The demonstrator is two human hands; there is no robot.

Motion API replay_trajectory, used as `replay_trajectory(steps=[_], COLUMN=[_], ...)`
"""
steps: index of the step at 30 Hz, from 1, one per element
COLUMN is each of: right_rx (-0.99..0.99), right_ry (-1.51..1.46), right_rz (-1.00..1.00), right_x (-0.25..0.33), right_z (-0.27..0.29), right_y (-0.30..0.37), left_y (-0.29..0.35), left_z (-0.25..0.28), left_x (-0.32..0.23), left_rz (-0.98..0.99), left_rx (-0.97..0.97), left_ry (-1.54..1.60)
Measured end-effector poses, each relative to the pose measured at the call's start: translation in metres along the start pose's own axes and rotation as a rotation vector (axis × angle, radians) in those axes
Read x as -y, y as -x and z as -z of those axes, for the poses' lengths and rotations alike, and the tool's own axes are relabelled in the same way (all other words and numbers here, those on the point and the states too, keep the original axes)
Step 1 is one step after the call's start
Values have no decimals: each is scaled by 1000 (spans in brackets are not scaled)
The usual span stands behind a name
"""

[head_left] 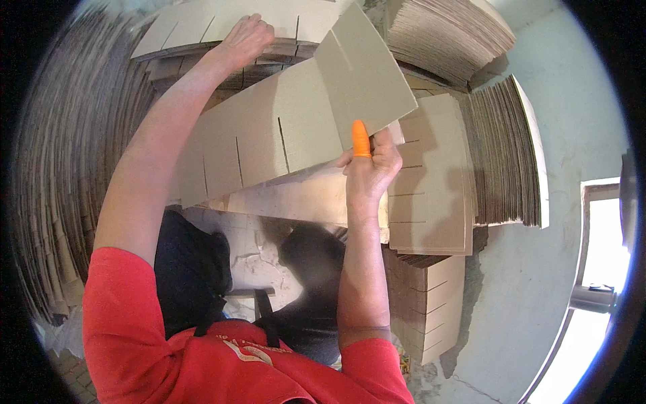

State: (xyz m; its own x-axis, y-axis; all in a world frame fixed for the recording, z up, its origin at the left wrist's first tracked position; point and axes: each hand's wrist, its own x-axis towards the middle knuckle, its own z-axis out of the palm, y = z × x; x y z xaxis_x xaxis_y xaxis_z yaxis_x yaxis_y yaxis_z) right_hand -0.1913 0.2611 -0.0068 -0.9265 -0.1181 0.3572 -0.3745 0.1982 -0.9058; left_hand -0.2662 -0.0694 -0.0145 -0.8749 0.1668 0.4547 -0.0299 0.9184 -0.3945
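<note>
Far left: a tall bank of cardboard (60,161), edges outward. Next, the left hand (249,42), reaching across to a slotted sheet at the back (182,27); fingers curled, but I cannot tell whether they pinch anything.

Centre: a slotted grey-beige cardboard strip (249,148), in front of the person, above a pale wooden bench (289,195). Long axis slants from lower left, near the knees, to upper right. Slots cut in from the near long edge. Right end angles upward as a panel (367,74); whether one bent piece or two overlapping, cannot tell.

Handling, my judgement: light, fairly stiff, dry rather than slippery; weakest at the slots, where a twist could crease it. Best held by solid board between cuts, or along the uncut far edge.

Right hand (377,161), orange cover (361,139) on one digit, grips the strip at the panel's lower edge.

Beyond, right: a flat slotted pile (431,175), then a standing stack (505,155) by the wall.
</note>
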Motion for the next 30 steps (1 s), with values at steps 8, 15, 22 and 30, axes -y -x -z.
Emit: replay_trajectory(steps=[8,15,22,30], right_rx=[-9,-72,-155,-163], right_ry=[19,66,105,447], right_rz=[1,39,244,332], right_x=[-1,8,-4,11], right_z=[2,-2,-9,-7], right_y=[-3,1,1,3], left_y=[-10,-16,-10,24], left_z=[2,28,68,124], left_x=[36,1,-32,-81], left_rz=[238,-119,-223,-423], left_rx=[115,-260,-271,-460], left_ry=[666,208,119,261])
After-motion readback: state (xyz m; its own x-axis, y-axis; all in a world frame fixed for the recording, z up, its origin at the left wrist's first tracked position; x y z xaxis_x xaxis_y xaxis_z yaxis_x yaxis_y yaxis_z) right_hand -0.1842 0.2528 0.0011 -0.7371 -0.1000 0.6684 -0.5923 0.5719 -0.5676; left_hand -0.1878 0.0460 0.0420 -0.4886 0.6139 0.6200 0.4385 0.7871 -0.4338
